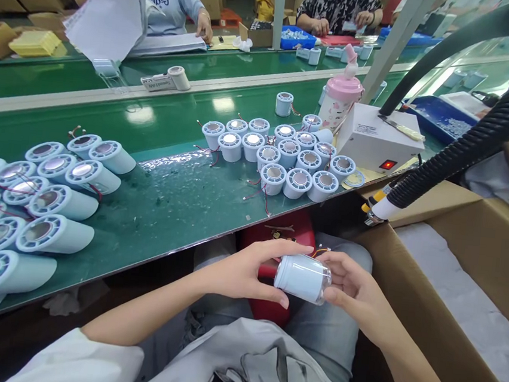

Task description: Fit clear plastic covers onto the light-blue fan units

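Both hands clamp the pale-blue cylinder (302, 278) over the lap — left hand (247, 269) on its cap end, right hand (353, 287) on the clear end, long axis lying left-right between the grips.

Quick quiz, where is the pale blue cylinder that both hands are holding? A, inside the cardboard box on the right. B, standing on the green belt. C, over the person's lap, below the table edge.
C: the left hand and right hand hold the cylinder above the lap, off the green belt.
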Demonstrator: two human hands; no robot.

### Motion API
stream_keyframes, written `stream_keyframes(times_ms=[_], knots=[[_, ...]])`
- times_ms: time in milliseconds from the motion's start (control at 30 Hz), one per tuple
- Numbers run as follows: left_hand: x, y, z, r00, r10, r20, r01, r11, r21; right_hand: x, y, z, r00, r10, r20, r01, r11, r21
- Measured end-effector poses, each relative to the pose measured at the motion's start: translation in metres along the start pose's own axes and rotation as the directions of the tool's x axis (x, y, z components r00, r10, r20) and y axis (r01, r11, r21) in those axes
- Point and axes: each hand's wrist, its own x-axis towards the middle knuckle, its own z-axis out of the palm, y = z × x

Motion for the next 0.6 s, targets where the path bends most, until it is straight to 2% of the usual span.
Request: stream_keyframes(times_ms=[200,367,600], knots=[[0.001,0.0,0.001,0.999,0.038,-0.005,-0.037,0.998,0.05,0.003,0.003,0.003,0.998,0.07,0.008,-0.07,0.987,0.144],[0.0,0.001,0.002,0.999,0.033,-0.01,-0.033,0.998,0.046,0.002,0.007,0.005,0.993,0.117,-0.031,-0.111,0.981,0.157],[0.002,-0.001,0.002,0.996,0.092,-0.006,-0.091,0.994,0.052,0.004,0.006,0.014,0.981,0.192,-0.027,-0.181,0.956,0.231]])
